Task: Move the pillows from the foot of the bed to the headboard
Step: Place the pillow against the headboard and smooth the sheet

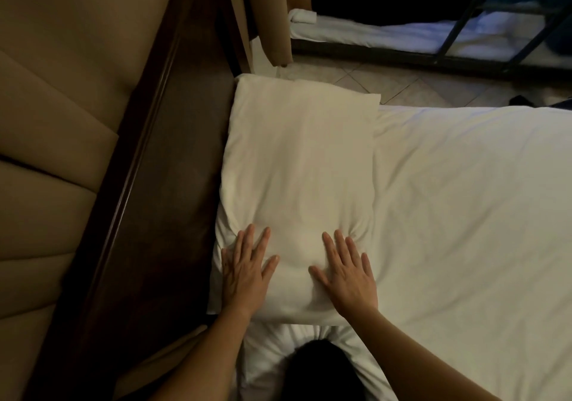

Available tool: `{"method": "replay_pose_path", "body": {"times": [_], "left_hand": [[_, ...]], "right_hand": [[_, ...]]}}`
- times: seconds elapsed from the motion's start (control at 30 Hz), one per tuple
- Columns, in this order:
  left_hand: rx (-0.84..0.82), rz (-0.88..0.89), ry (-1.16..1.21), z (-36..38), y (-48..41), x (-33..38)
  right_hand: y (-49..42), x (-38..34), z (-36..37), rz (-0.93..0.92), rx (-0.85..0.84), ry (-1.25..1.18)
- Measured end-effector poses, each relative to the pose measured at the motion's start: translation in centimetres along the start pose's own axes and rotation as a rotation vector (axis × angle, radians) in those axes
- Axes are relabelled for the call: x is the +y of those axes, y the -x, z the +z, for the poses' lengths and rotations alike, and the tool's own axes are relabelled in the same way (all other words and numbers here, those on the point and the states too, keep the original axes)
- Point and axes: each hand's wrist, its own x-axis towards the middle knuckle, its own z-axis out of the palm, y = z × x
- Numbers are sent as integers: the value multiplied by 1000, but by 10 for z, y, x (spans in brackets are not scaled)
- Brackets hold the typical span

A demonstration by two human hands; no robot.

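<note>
Here the fingers (349, 245) were spread and flat, clamped on nothing; both palms pressed down on the near end of the pillow (298, 165), denting it. The left hand (246, 269) sat near the pillow's headboard-side edge, the right hand (346, 273) nearer the open sheet (464, 199). The pillow lay flat on the bed, one long edge against the dark wooden headboard (148, 168), with tan padded panels (62, 90) beyond that. Judging by this, the step in hand was the settling of a pillow already delivered: patting and smoothing it in place. The next move probably called for lifting both hands clear and going back toward the foot for another pillow, if any remained; the foot was out of view. No brand, label or writing could be read anywhere.
</note>
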Motion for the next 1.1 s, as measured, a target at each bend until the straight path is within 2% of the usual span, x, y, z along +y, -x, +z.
{"method": "replay_pose_path", "body": {"times": [0.33,0.5,0.83,1.1], "left_hand": [[31,-78,163,-29,0,34],[99,-58,149,-54,-8,61],[13,-54,180,-89,-31,145],[-81,-10,176,-85,-24,246]], "right_hand": [[-1,9,-40,-44,-112,-126],[0,25,-72,-46,-47,-175],[4,78,-134,16,64,-169],[42,150,-174,93,145,-219]]}}
